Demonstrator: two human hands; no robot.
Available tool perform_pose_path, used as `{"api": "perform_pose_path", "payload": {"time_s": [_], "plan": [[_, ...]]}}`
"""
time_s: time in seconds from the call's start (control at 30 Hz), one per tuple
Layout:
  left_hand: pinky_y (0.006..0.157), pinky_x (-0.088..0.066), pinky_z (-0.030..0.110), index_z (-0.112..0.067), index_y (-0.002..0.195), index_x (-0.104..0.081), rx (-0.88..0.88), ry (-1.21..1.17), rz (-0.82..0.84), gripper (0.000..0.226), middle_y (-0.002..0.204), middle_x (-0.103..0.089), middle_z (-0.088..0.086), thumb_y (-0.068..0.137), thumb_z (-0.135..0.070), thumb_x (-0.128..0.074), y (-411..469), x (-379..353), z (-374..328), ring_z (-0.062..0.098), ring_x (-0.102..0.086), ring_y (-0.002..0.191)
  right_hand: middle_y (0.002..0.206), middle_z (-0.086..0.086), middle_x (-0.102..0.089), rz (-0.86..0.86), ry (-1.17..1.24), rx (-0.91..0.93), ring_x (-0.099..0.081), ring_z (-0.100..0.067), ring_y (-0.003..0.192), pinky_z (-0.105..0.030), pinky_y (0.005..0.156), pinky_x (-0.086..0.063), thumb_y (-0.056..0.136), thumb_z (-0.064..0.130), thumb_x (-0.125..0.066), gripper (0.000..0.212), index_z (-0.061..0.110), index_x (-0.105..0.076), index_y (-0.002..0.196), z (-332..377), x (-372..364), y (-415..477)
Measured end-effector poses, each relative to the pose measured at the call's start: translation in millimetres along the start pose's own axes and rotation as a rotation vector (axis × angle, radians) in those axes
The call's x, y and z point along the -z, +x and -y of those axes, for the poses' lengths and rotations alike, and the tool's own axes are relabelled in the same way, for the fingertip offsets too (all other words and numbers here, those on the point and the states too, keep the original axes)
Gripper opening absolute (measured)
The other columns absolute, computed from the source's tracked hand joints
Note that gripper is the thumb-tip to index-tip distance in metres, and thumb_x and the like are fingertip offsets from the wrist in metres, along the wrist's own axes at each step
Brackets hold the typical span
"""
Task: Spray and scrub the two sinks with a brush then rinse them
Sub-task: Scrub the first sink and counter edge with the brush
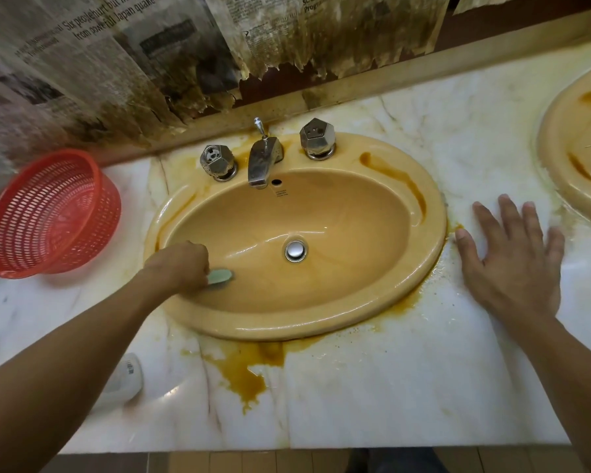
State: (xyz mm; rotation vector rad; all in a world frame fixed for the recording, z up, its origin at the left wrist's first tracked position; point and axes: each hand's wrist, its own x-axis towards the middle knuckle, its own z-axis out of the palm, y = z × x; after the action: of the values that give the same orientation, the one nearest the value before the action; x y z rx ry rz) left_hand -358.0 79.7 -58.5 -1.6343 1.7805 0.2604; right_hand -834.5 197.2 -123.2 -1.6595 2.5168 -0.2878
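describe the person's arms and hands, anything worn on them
Both arms are bare for as much of the forearm as shows: no sleeves in view. The left hand and right hand have no gloves, and no rings, watch or bracelet can be seen. The right hand's nails look short and unpainted; the left hand's are hidden.

Head camera looks steeply down, close over the sink (420, 268).

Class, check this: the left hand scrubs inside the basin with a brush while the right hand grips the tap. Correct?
Not quite. In the head view the right hand lies flat on the countertop, away from the tap. The left hand does hold the brush inside the basin.
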Motion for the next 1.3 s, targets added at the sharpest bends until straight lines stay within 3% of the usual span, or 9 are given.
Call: {"api": "perform_pose_path", "payload": {"time_s": [0.17, 0.37, 0.53, 0.67, 0.77, 0.9, 1.0, 1.07, 1.3], "plan": [[0.072, -0.05, 0.022, -0.038, 0.103, -0.082, -0.117, -0.113, 0.242, 0.022, 0.068, -0.067, -0.027, 0.082, -0.032, -0.078, -9, 20, 29, 0.0, -0.063, 0.078, 0.169, 0.004, -0.015, 0.003, 0.002, 0.001, -0.004, -0.022, 0.157, -0.055, 0.125, -0.007, 0.101, 0.068, -0.011, 0.068, 0.035, -0.027, 0.158, 0, 0, 0], [0.067, -0.055, 0.03, -0.035, 0.111, -0.073, 0.049, 0.318, -0.211, 0.024, 0.093, -0.065, -0.008, 0.094, -0.038, -0.057, -14, 27, 27, 0.019, -0.067, 0.082, 0.169, 0.003, -0.016, -0.012, 0.012, 0.002, -0.006, -0.023, 0.157, -0.055, 0.124, -0.007, 0.101, 0.067, -0.014, 0.066, 0.035, -0.028, 0.157, 0, 0, 0], [0.067, -0.045, 0.028, -0.044, 0.117, -0.072, -0.03, 0.115, 0.062, 0.035, 0.103, -0.057, -0.011, 0.083, -0.042, -0.064, -15, 5, 17, 0.013, -0.063, 0.095, 0.169, 0.003, -0.016, -0.005, 0.004, -0.001, -0.005, -0.023, 0.157, -0.055, 0.124, -0.007, 0.102, 0.067, -0.014, 0.065, 0.035, -0.027, 0.157, 0, 0, 0], [0.065, -0.051, 0.031, -0.032, 0.114, -0.071, 0.064, 0.317, -0.24, 0.025, 0.096, -0.064, -0.006, 0.1, -0.032, -0.051, -15, 17, 15, 0.021, -0.065, 0.082, 0.169, 0.003, -0.016, -0.006, 0.004, -0.002, -0.005, -0.022, 0.157, -0.056, 0.124, -0.008, 0.102, 0.067, -0.015, 0.065, 0.035, -0.027, 0.157, 0, 1, 0], [0.059, -0.044, 0.032, -0.028, 0.116, -0.069, 0.113, 0.203, -0.405, 0.029, 0.094, -0.066, 0.0, 0.104, -0.028, -0.043, -10, 15, 10, 0.026, -0.059, 0.074, 0.169, 0.003, -0.016, -0.01, 0.008, -0.004, -0.005, -0.022, 0.157, -0.056, 0.124, -0.007, 0.102, 0.066, -0.015, 0.065, 0.035, -0.028, 0.158, 1, 1, 0], [0.086, -0.05, 0.031, -0.038, 0.125, -0.071, 0.018, -0.089, -0.052, 0.034, 0.118, -0.067, 0.005, 0.094, -0.049, -0.062, -6, -12, -25, 0.025, -0.064, 0.109, 0.169, 0.003, -0.016, -0.007, 0.007, -0.004, -0.006, -0.022, 0.157, -0.056, 0.124, -0.009, 0.101, 0.066, -0.014, 0.066, 0.035, -0.028, 0.157, 2, 1, 0], [0.082, -0.048, 0.026, -0.035, 0.12, -0.076, -0.185, -0.35, 0.151, 0.034, 0.111, -0.074, -0.006, 0.086, -0.04, -0.076, -8, -13, -61, 0.013, -0.063, 0.099, 0.169, 0.003, -0.016, -0.011, 0.007, -0.006, -0.006, -0.022, 0.157, -0.056, 0.124, -0.009, 0.102, 0.066, -0.014, 0.066, 0.034, -0.028, 0.158, 2, 1, -1], [0.082, -0.05, 0.027, -0.031, 0.118, -0.077, -0.239, -0.342, 0.213, 0.033, 0.106, -0.075, -0.008, 0.086, -0.035, -0.079, -3, -8, -74, 0.012, -0.063, 0.093, 0.169, 0.003, -0.016, -0.013, -0.004, -0.006, -0.006, -0.023, 0.157, -0.056, 0.124, -0.009, 0.102, 0.066, -0.014, 0.066, 0.034, -0.028, 0.158, 2, 1, 0], [0.078, -0.054, 0.036, -0.028, 0.125, -0.07, 0.082, -0.027, -0.248, 0.032, 0.112, -0.068, 0.009, 0.098, -0.031, -0.052, 10, -4, -30, 0.033, -0.067, 0.099, 0.17, 0.003, -0.016, -0.013, -0.011, -0.01, -0.006, -0.023, 0.157, -0.057, 0.124, -0.009, 0.102, 0.065, -0.013, 0.066, 0.034, -0.027, 0.158, 2, 1, 0]]}}
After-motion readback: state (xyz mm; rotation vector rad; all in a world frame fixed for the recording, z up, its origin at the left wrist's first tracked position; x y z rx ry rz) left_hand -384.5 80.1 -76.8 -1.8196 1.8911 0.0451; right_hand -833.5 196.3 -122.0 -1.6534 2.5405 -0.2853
